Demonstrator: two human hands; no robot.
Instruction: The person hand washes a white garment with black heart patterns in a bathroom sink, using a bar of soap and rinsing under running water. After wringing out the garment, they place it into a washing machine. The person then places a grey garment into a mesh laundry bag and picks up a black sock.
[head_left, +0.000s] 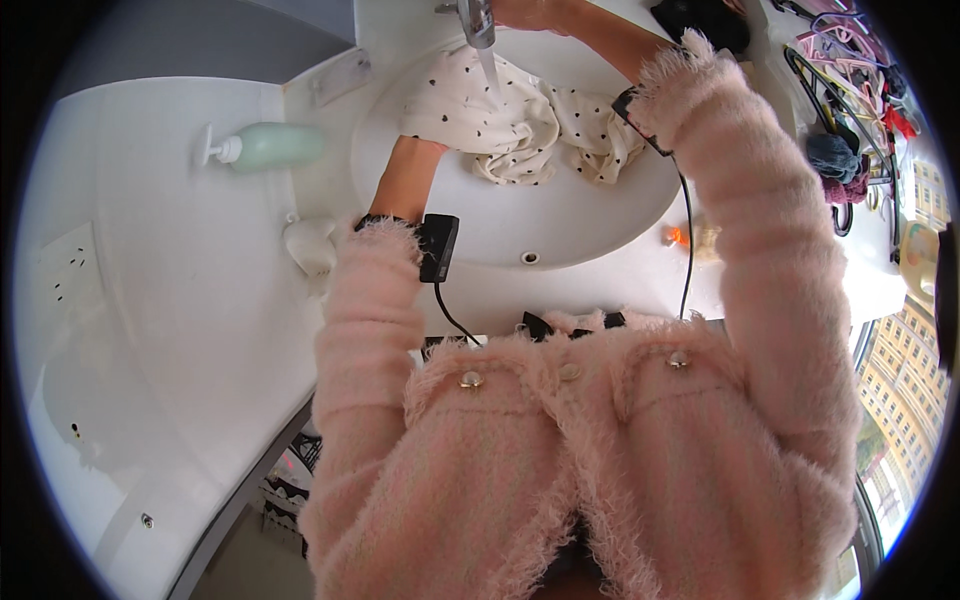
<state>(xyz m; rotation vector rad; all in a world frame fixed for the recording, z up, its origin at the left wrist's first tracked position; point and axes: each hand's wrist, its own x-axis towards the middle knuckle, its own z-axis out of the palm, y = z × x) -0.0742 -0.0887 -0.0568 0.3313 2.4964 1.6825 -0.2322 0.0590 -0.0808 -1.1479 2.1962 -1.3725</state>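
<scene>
Water runs from a chrome faucet (477, 26) onto a white cloth (480, 97) with small dark heart-like marks. The wet cloth lies bunched in the oval white washbasin (540, 225), with folds trailing to the right. My left hand (429, 145) reaches in from the left and is mostly covered by the cloth, so its fingers are hidden. Behind the faucet is my right hand (529, 15), at the top edge of the view. Its fingers are cut off or hidden, and whether it touches the faucet is unclear.
Left of the basin are a pale green pump bottle (274, 147) and a white soap-dish-like piece (310, 244). Tangled clothes hangers (844, 82) lie at the right. An orange-capped container (697, 238) sits by my right sleeve. Cables (687, 247) hang from devices on both wrists.
</scene>
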